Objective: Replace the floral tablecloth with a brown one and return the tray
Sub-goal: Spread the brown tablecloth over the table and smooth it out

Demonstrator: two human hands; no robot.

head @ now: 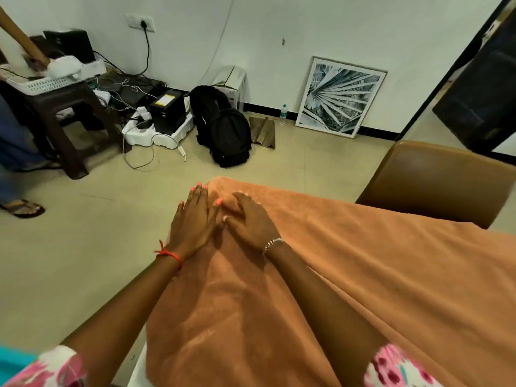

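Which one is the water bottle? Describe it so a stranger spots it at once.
Follow the white back wall down to its dark skirting. Just left of the leaning framed leaf print stands the water bottle, upright on the floor. It is the only small clear object there, beside a brown folded cloth.

Short floral sleeves point(396, 367) in pink and white; red thread bracelet point(170, 255) on left wrist, silver bangle point(273, 243) on right; coral-painted nails point(218, 202).
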